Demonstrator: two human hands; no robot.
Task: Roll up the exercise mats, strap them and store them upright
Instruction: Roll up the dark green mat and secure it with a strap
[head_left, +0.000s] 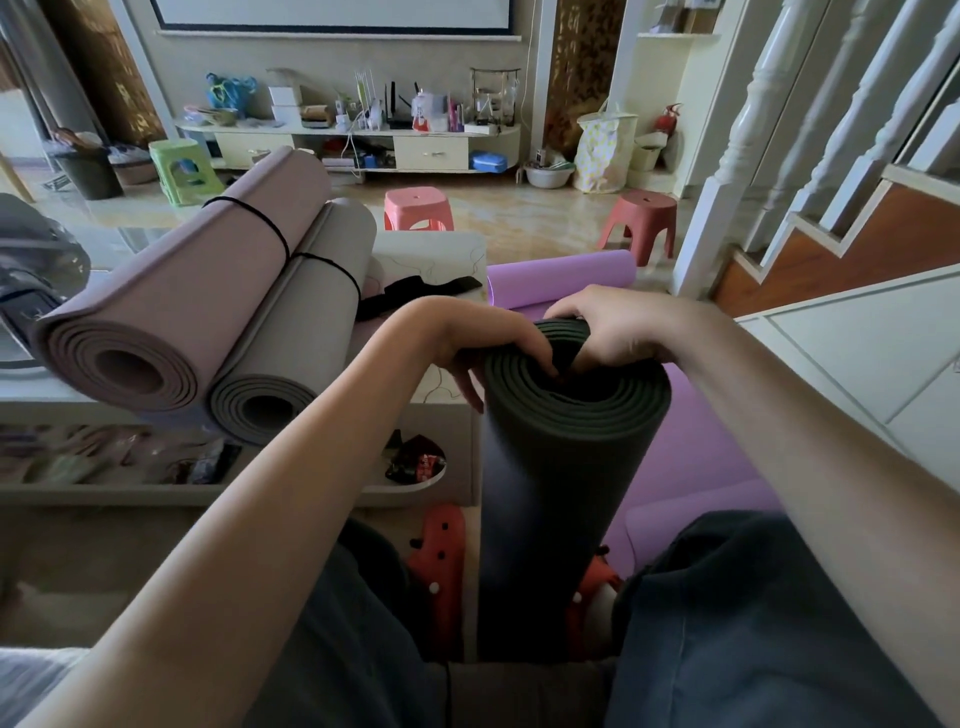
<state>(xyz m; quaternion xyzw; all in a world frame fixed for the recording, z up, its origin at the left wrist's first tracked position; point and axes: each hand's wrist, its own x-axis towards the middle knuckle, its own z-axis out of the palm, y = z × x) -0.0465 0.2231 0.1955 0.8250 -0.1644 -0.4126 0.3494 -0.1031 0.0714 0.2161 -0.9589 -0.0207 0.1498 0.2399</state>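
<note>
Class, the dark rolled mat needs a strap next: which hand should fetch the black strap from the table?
Probably the left hand: the black strap lies on its side, just beyond it, while the right hand steadies the dark mat.

Green stool (183, 169), two pink stools (418, 209), stair railing (810, 130).

Premises: a lived-in home living room. Evidence: a low media cabinet (343, 140) cluttered with a router, boxes and bottles (cables trailing), plastic stools (418, 209) on a glossy tiled floor (524, 218), and a white staircase balustrade (748, 124).
</note>
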